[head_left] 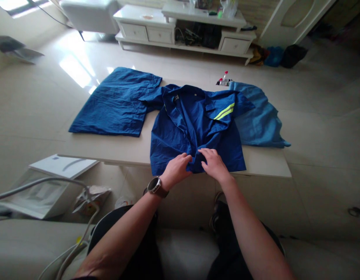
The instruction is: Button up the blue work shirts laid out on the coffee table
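Observation:
A dark blue work shirt (194, 124) with yellow reflective stripes lies spread on a low beige table (264, 163), collar away from me. My left hand (176, 170), with a watch on the wrist, pinches the shirt's lower front near the hem. My right hand (214, 163) rests beside it on the same fabric, fingers curled onto the cloth. Both hands meet at the shirt's front opening near the table's near edge.
A second dark blue garment (116, 103) lies flat on the table's left part. A lighter blue garment (260, 118) hangs over the right end. Small bottles (224, 79) stand at the far edge. A white TV cabinet (186, 29) lines the back wall. A white box (48, 182) sits on the floor at the left.

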`<state>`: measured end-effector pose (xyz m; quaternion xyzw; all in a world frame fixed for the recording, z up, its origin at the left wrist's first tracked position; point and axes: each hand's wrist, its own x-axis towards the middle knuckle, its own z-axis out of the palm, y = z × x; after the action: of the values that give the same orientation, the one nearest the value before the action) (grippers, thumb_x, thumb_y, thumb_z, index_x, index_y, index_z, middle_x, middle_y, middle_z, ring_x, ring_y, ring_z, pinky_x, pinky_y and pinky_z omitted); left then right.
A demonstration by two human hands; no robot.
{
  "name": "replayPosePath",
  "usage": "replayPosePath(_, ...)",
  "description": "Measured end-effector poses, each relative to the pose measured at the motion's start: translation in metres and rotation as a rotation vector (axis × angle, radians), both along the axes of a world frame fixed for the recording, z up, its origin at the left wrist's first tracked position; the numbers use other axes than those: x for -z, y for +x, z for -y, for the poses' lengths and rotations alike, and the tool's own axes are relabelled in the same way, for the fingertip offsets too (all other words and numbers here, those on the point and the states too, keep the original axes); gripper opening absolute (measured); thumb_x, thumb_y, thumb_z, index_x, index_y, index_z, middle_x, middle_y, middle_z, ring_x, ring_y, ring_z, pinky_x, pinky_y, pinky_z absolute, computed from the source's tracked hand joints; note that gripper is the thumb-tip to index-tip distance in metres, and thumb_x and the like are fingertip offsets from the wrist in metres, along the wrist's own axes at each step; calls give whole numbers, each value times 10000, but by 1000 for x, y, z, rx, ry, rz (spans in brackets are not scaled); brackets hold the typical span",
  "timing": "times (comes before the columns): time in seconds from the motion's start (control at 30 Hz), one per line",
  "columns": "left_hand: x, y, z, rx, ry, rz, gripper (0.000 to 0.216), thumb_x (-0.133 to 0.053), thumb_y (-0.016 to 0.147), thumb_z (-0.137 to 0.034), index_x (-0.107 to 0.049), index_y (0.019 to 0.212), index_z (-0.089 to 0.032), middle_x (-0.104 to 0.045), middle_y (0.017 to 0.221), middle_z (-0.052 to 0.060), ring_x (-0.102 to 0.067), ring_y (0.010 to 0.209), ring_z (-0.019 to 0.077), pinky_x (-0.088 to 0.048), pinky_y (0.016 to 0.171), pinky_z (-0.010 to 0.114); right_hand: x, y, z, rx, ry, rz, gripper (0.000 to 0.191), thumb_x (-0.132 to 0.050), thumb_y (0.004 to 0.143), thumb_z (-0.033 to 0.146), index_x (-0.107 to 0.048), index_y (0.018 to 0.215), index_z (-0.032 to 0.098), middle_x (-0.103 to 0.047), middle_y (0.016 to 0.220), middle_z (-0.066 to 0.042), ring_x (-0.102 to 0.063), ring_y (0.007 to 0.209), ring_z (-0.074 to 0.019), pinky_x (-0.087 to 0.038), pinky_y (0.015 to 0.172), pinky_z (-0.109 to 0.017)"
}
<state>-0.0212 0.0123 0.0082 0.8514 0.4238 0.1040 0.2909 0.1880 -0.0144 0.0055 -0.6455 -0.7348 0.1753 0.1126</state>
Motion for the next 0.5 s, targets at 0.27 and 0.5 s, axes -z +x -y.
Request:
replayPosePath(0.27, -12, 14, 7, 256, 31, -94, 183, -592, 804, -101, -746, 774, -194, -730, 851, 92, -671, 761, 219, -468, 718, 309, -7, 7, 2, 124, -106, 150, 435, -472, 965, 213, -690, 1325, 323, -659, 1176, -107, -619, 1000, -274, -476, 841, -387)
replayPosePath(0.5, -10, 14, 9, 285, 10, -114, 197, -623, 762, -114, -786, 772, -225, -761, 817, 88, -692, 747, 229, -467, 702, 309, -6, 1, 4, 275, -42, 192, 145, -697, 881, 395, -694, 907, 253, -645, 935, -71, -621, 837, -220, -426, 686, -317)
